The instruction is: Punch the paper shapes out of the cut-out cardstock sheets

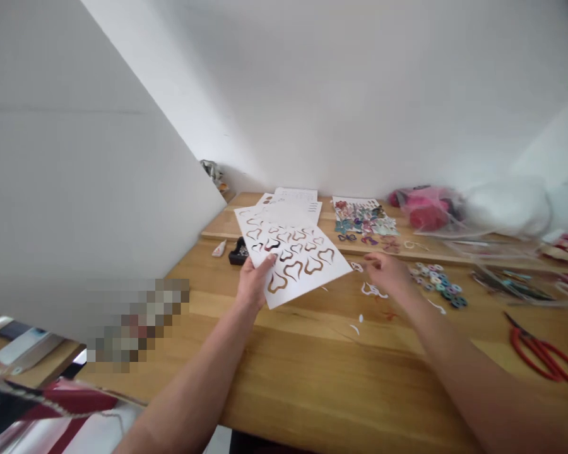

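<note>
My left hand (255, 280) grips the lower left edge of a white sheet (291, 287), thumb on top. Rows of wavy shapes are cut out of it, and the brown wood shows through many of them. The sheet is tilted above the table. To its right, my right hand (385, 271) is closed with fingertips pinched; what they hold, if anything, is hard to make out. Just left of those fingertips is a small white cut-out loop (356, 267). Below that hand lie more white paper cut-outs (373, 290) and a reddish piece (389, 314).
Red-handled scissors (544, 356) lie at the right, near several small spools (438, 284). Behind are colourful cut pieces (364, 217) on a raised shelf and plastic bags (502, 205). A small white bottle (219, 248) and black tray (237, 255) sit left; a slanted panel (85, 176) borders the table.
</note>
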Action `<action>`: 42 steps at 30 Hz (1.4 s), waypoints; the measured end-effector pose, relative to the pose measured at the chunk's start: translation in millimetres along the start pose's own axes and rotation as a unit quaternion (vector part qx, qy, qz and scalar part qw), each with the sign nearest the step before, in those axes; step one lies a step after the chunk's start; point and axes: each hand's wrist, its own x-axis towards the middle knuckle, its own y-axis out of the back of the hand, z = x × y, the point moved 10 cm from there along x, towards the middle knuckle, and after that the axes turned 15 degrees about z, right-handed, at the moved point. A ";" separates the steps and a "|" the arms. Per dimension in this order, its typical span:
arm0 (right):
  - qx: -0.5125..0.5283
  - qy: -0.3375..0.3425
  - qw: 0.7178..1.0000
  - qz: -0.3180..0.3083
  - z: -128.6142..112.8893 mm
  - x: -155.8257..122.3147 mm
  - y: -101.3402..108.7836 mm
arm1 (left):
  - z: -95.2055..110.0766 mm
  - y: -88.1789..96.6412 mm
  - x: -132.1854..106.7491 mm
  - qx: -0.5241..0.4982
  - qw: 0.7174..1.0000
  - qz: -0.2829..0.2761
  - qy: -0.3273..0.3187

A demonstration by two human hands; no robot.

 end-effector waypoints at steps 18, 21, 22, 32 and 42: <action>0.170 -0.058 0.984 0.001 14.4 -88.4 24.0 | -33.1 -22.3 -22.3 0.215 0.965 -0.147 -0.020; 0.197 -0.075 0.977 0.029 25.3 -83.5 25.2 | -36.2 -23.7 -22.2 0.236 0.956 -0.169 -0.046; 0.201 -0.079 0.976 0.040 29.3 -82.1 25.7 | -38.9 -23.9 -21.9 0.236 0.955 -0.176 -0.045; 0.257 -0.124 0.954 0.093 42.2 -88.9 30.6 | -61.2 -24.0 -28.2 0.260 0.939 -0.223 0.022; 0.271 -0.023 0.962 0.020 17.6 -91.3 23.1 | 26.4 -3.0 18.5 0.232 0.965 -0.034 -0.114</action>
